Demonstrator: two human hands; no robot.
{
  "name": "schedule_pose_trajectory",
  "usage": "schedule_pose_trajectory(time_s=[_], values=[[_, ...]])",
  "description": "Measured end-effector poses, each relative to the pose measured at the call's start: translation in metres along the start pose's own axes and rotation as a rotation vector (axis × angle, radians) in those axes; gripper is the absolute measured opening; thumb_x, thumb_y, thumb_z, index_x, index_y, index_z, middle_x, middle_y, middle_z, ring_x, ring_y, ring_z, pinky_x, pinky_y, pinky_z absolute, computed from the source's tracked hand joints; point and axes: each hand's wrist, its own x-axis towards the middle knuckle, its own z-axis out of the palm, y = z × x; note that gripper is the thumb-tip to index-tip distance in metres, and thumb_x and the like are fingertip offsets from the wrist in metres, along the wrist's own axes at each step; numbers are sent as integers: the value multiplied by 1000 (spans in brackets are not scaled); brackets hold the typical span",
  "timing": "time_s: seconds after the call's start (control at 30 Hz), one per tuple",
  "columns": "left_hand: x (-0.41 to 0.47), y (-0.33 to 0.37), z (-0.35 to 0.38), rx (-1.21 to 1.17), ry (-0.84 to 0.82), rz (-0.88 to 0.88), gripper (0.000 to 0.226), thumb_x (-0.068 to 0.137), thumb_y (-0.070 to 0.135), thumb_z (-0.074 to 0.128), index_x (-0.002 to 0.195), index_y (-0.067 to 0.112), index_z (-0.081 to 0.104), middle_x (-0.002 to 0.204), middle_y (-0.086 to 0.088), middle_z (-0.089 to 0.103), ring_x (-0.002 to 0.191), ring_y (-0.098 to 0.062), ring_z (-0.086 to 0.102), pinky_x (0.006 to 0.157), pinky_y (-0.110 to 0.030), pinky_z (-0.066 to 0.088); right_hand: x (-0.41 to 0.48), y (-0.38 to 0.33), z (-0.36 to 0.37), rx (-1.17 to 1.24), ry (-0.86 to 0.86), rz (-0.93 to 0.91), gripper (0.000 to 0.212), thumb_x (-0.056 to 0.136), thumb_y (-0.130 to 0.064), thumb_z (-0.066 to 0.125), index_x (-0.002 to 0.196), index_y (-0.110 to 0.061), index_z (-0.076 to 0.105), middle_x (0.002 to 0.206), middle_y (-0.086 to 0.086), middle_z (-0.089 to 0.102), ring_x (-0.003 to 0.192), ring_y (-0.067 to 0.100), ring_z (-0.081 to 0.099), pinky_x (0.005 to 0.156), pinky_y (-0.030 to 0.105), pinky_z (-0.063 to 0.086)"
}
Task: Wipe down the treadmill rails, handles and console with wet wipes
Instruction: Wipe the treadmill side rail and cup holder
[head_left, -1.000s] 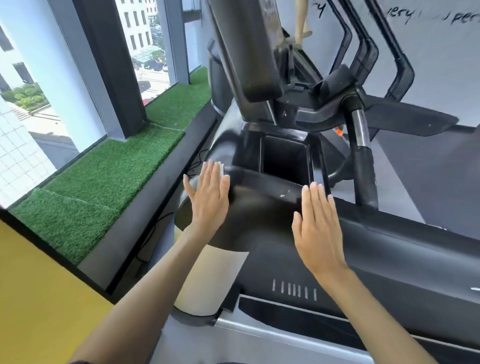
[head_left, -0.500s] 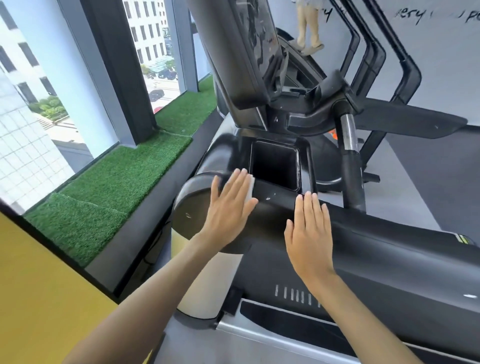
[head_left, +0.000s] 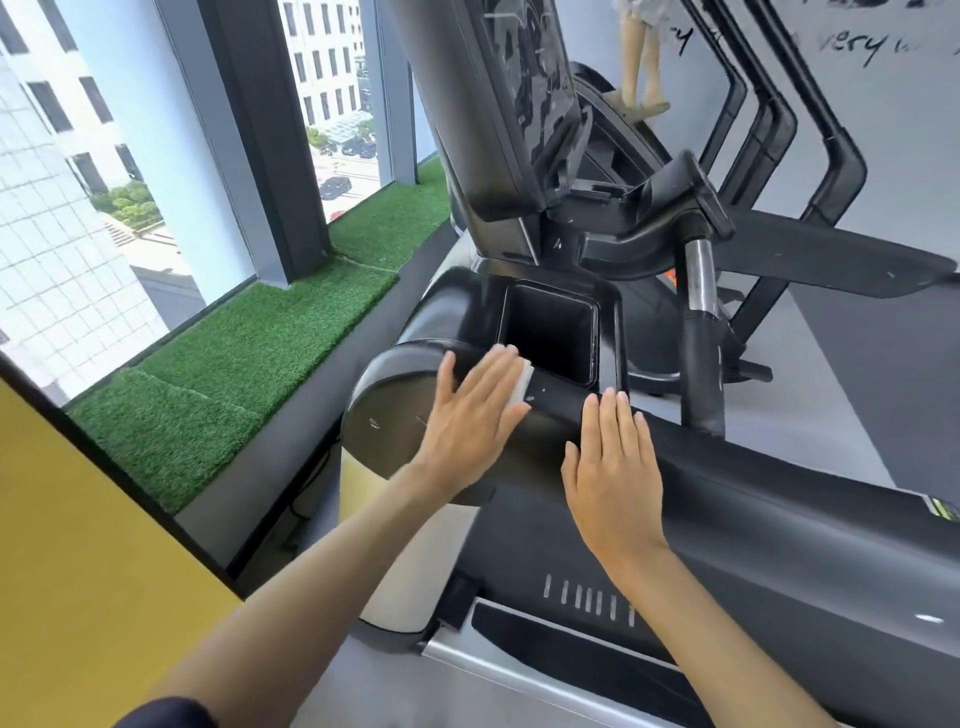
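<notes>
The black treadmill rail (head_left: 769, 499) runs from its rounded left end cap towards the lower right. My left hand (head_left: 470, 415) lies flat with straight fingers on the rail's left end, pressing a white wet wipe (head_left: 523, 384) whose edge shows past the fingertips. My right hand (head_left: 613, 473) rests flat on the rail just to the right, fingers straight, nothing under it that I can see. Behind the hands a square black cup well (head_left: 550, 332) opens in the console base. The tilted console screen (head_left: 498, 104) rises above it, and a padded handle (head_left: 701, 353) stands to the right.
A strip of green artificial turf (head_left: 249, 353) lines the window sill on the left, with a yellow wall (head_left: 78, 571) below it. More black machine frames (head_left: 810, 130) stand at the back right on grey floor. The treadmill deck edge (head_left: 545, 670) lies below my arms.
My left hand slid rightwards along the rail's end towards the cup well, and the white wipe now shows beyond its fingertips. My right hand stayed flat on the rail. The view tilted up.
</notes>
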Motion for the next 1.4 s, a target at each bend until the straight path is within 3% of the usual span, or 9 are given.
schedule_pose_trajectory(time_s=[0.17, 0.33, 0.4, 0.57, 0.77, 1.0, 1.2, 1.27, 1.4], values=[[11, -12, -1, -88, 68, -365, 65, 99, 45, 5, 141, 16, 45, 151, 1, 38, 143, -11, 25, 112, -38, -16, 0, -5, 2, -17, 8, 22, 53, 99, -24, 24, 136, 10, 44, 137, 30, 46, 131, 39, 44, 108, 48, 35], [5, 25, -4, 10, -45, 97, 64, 104, 41, 5, 135, 11, 53, 142, -4, 50, 135, -16, 41, 112, -44, 10, 1, 0, -6, 3, -36, -18, 56, 98, -27, 22, 137, 9, 43, 138, 29, 46, 131, 39, 44, 108, 48, 37], [7, 9, -5, 67, -50, 110, 67, 103, 44, 2, 137, 12, 51, 144, -3, 48, 135, -15, 41, 112, -45, 9, 2, 6, -11, 22, -46, -48, 56, 97, -27, 23, 136, 7, 45, 138, 27, 48, 131, 37, 45, 108, 46, 38], [11, 1, 4, -11, 8, -332, 74, 95, 50, -6, 146, 17, 36, 155, 2, 29, 145, -9, 17, 113, -43, -10, -10, 27, -20, 66, -82, 43, 55, 97, -26, 26, 136, 8, 45, 139, 27, 46, 132, 37, 43, 110, 46, 35], [2, 61, 5, 54, -33, 48, 65, 104, 42, 5, 135, 10, 53, 143, -4, 49, 135, -16, 41, 112, -45, 11, -21, 44, -25, 73, -145, 143, 57, 96, -29, 26, 133, 8, 48, 137, 27, 49, 130, 36, 46, 110, 46, 32], [7, 38, 10, 51, 103, -268, 62, 102, 40, 9, 134, 11, 54, 142, -5, 50, 136, -18, 41, 110, -47, 5, -24, 52, -26, 207, -164, 136, 58, 94, -30, 32, 137, 7, 43, 140, 23, 47, 134, 32, 42, 114, 40, 24], [4, 79, 12, 35, 50, 109, 58, 105, 39, 13, 131, 13, 57, 139, 0, 54, 132, -13, 45, 111, -42, 14, -22, 66, -37, 315, -128, 104, 61, 85, -16, 67, 137, 6, 43, 138, 19, 51, 128, 30, 49, 104, 37, 36], [2, 57, 12, 72, 85, 45, 59, 105, 40, 11, 131, 15, 58, 139, 1, 53, 132, -12, 45, 110, -42, 13, -21, 69, -47, 358, -170, 97, 64, 90, -16, 60, 146, 0, 32, 148, 13, 40, 137, 26, 39, 105, 31, 37], [4, 62, 17, 5, 148, -223, 58, 103, 37, 12, 132, 13, 56, 140, -2, 52, 134, -15, 43, 108, -45, 14, -22, 74, -54, 430, -277, 65, 66, 97, -11, 38, 153, -11, 3, 160, 3, 11, 148, 16, 9, 109, 15, 9]])
